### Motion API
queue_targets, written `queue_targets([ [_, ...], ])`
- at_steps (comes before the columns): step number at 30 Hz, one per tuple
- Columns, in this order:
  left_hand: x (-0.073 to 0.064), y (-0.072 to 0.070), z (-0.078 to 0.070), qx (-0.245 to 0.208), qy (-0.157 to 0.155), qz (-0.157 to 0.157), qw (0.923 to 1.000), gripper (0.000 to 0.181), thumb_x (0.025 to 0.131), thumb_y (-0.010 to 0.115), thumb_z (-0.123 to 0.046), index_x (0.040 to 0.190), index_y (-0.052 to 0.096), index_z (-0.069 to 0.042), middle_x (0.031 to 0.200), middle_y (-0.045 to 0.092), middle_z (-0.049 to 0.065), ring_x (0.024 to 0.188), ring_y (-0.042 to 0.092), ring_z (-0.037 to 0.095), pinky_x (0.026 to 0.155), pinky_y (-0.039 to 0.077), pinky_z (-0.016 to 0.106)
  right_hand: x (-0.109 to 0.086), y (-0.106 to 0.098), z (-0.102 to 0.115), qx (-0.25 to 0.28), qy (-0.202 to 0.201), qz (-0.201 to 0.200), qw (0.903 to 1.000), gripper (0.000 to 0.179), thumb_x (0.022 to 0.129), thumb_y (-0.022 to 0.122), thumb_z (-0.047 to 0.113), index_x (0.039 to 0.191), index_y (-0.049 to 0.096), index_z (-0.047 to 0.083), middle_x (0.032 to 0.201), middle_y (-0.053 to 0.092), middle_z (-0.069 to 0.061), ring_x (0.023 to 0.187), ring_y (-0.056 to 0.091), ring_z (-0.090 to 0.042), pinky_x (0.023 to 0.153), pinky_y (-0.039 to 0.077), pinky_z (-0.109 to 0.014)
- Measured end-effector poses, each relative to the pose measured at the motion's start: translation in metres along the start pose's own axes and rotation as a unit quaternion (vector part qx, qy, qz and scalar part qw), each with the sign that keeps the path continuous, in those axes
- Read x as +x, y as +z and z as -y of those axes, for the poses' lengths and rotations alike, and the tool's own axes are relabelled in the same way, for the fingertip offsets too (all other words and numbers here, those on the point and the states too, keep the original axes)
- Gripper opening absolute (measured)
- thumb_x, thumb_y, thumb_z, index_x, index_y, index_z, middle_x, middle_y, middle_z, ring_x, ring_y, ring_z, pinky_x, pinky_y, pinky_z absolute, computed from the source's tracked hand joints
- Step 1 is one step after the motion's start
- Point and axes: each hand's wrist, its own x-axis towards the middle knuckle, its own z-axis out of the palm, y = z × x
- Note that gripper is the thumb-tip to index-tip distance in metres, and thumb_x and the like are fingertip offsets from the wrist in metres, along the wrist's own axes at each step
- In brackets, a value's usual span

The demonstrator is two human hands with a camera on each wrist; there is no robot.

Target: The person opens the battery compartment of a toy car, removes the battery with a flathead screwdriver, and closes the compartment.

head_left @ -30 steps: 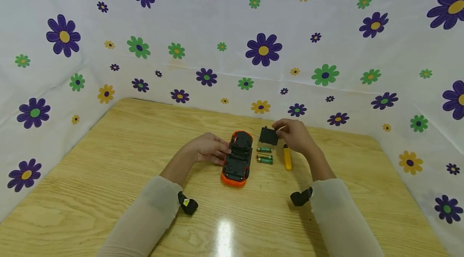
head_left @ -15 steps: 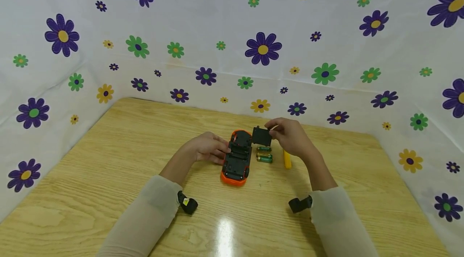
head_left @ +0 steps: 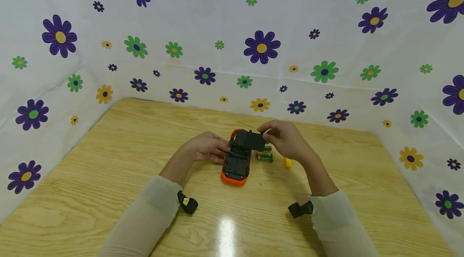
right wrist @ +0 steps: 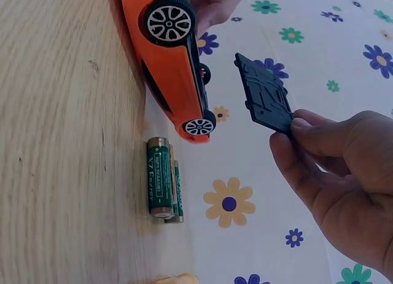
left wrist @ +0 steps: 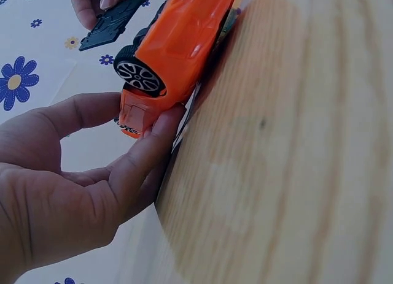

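An orange toy car (head_left: 235, 181) lies upside down on the table, its black underside up and the battery compartment (head_left: 239, 153) uncovered. My left hand (head_left: 208, 148) holds the car's left side between thumb and fingers, as the left wrist view shows. Between thumb and fingertips of my right hand (head_left: 286, 138) is a black battery cover (right wrist: 265, 94), pinched by its edge. In the head view this cover overlaps the far end of the car; the right wrist view shows it raised above the underside. Several green AA batteries (right wrist: 161, 176) lie just right of the car.
A yellow-handled tool (head_left: 288, 162) lies right of the batteries, mostly hidden under my right hand. The wooden table (head_left: 108, 160) meets a white flower-print cloth (head_left: 217, 63) at its back and sides.
My right hand has carried the battery cover leftward, from beyond the batteries to over the far part of the car. My left hand stays on the car.
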Motion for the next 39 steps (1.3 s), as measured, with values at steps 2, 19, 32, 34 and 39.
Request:
queue_targets([
  [2, -0.001, 0.0, 0.0, 0.0, -0.002, 0.0, 1.0, 0.049, 0.099, 0.062, -0.002, 0.145, 0.048, 0.009, 0.129, 0.064, 0.027, 0.111, 0.068, 0.035, 0.087, 0.062, 0.044, 0.0, 0.001, 0.002, 0.001, -0.002, 0.003, 1.0, 0.021, 0.1, 0.064, 0.001, 0.119, 0.072, 0.002, 0.111, 0.073, -0.01, 0.09, 0.07, -0.02, 0.077, 0.061, -0.037],
  [19, 0.0, 0.0, 0.0, 0.002, 0.005, 0.003, 1.0, 0.045, 0.099, 0.06, -0.004, 0.142, 0.052, 0.009, 0.13, 0.063, 0.027, 0.112, 0.067, 0.036, 0.087, 0.062, 0.043, 0.003, 0.024, 0.014, -0.006, -0.025, 0.029, 0.9992, 0.022, 0.098, 0.066, -0.003, 0.117, 0.073, 0.004, 0.116, 0.072, -0.012, 0.097, 0.071, -0.025, 0.079, 0.062, -0.036],
  [32, 0.0, 0.0, 0.0, 0.0, 0.001, 0.007, 1.0, 0.047, 0.1, 0.059, -0.003, 0.144, 0.05, 0.009, 0.131, 0.061, 0.029, 0.115, 0.066, 0.037, 0.089, 0.061, 0.044, 0.005, 0.035, 0.011, -0.006, -0.034, 0.036, 0.9988, 0.021, 0.097, 0.067, -0.002, 0.117, 0.073, 0.004, 0.115, 0.072, -0.012, 0.095, 0.071, -0.023, 0.078, 0.061, -0.034],
  [34, 0.001, 0.0, 0.0, 0.0, 0.002, 0.008, 1.0, 0.047, 0.1, 0.059, -0.003, 0.144, 0.049, 0.009, 0.131, 0.061, 0.029, 0.115, 0.066, 0.037, 0.089, 0.061, 0.045, 0.006, 0.036, 0.01, -0.003, -0.032, 0.038, 0.9988, 0.021, 0.098, 0.067, -0.002, 0.117, 0.073, 0.004, 0.115, 0.072, -0.013, 0.094, 0.071, -0.022, 0.077, 0.06, -0.033],
  [39, 0.002, 0.0, 0.001, 0.0, 0.003, 0.009, 1.0, 0.046, 0.1, 0.059, -0.004, 0.143, 0.05, 0.009, 0.13, 0.062, 0.028, 0.114, 0.067, 0.036, 0.09, 0.061, 0.045, 0.007, 0.038, 0.006, 0.01, -0.027, 0.041, 0.9987, 0.021, 0.099, 0.064, -0.002, 0.118, 0.072, 0.002, 0.115, 0.072, -0.014, 0.091, 0.072, -0.02, 0.074, 0.06, -0.03],
])
